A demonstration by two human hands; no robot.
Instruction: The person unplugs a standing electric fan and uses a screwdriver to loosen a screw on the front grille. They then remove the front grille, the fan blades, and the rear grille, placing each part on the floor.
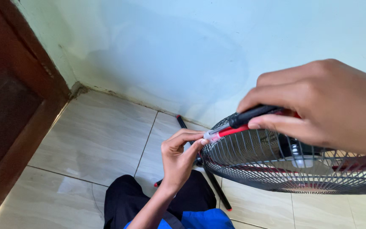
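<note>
Head view shows your right hand (318, 106) closed around the screwdriver (244, 121) while your left hand (181, 154) pinches its tip at the fan grille (276, 163) rim (low over the tiled floor (94, 140)), so keep the shaft square.

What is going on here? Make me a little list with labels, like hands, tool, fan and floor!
left hand: pinches the fan guard's rim
right hand: grips a screwdriver
screwdriver: black and red handle, tip by the left fingers
fan guard: black wire, round, lying tilted
black rod: red-tipped, on the tile floor
wall: pale green
</note>
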